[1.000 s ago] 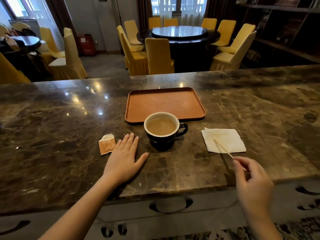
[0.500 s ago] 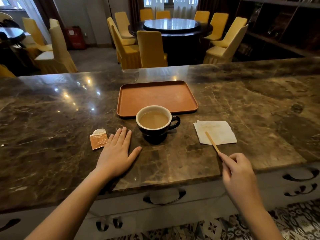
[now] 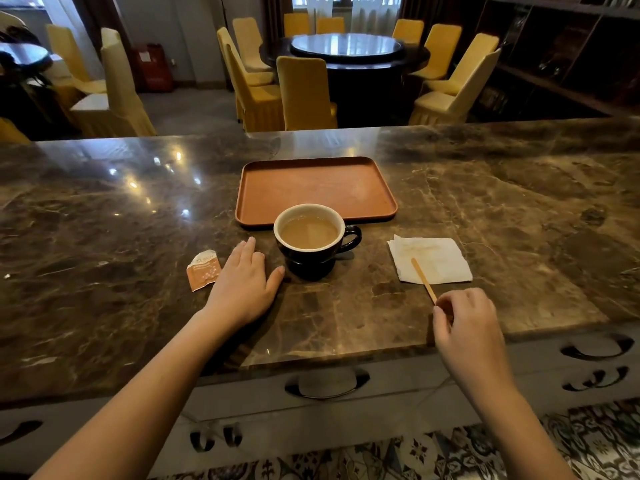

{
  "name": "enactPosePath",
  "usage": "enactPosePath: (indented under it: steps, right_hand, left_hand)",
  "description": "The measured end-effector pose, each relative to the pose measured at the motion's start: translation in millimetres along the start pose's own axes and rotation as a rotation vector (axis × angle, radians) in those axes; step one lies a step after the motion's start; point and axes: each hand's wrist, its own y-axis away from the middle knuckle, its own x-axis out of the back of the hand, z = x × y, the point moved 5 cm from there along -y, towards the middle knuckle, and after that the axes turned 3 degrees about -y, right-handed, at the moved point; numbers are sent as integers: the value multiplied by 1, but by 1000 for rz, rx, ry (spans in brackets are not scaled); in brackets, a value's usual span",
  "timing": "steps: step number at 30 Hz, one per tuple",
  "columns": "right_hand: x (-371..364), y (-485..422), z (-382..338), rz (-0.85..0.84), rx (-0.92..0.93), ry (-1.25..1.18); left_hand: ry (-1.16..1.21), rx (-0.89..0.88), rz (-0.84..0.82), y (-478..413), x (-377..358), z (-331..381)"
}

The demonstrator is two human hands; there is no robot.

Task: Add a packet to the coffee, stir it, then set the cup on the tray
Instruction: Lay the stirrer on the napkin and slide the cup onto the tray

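Observation:
A black cup [image 3: 313,251] with a white inside holds milky coffee and stands on the marble counter just in front of an orange tray [image 3: 317,188]. Its handle points right. My left hand [image 3: 242,282] lies flat on the counter, fingers apart, thumb close to the cup's base. A torn orange packet [image 3: 204,270] lies just left of that hand. My right hand [image 3: 465,322] pinches the near end of a wooden stir stick [image 3: 423,278], whose far end rests over a white napkin [image 3: 433,259].
The marble counter [image 3: 519,209] ends near my body, with drawers below it. Beyond the far edge stand yellow chairs [image 3: 304,95] around a round dark table [image 3: 346,50]. Dark shelves line the right wall.
My right hand has slid the stir stick back toward the napkin and lowered it. The view has shifted slightly. My left hand and the cup have stayed put.

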Motion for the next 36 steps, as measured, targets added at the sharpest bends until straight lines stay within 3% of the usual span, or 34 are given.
enactPosePath:
  steps: [3,9,14,19,23,36]
  right_hand:
    - [-1,-10,-15,16,48,-78]
    - [-21,-72,-63,-185,190,-270]
    - [-53,-110,-82,-498,114,-407]
    - [-68,-115,-77,-643,-42,-554]
    - [-73,-113,-79,-722,-117,-721]
    - [-87,-113,-75,-791,-122,-895]
  left_hand:
    - [89,0,113,-5,1,3]
    - [52,-128,49,-15,-11,3]
    - [-27,-121,53,-15,-15,4]
    - [-62,-119,47,-16,-17,2]
    - [-55,-125,48,-16,-20,2]
    - [-39,-133,64,-16,-18,3]
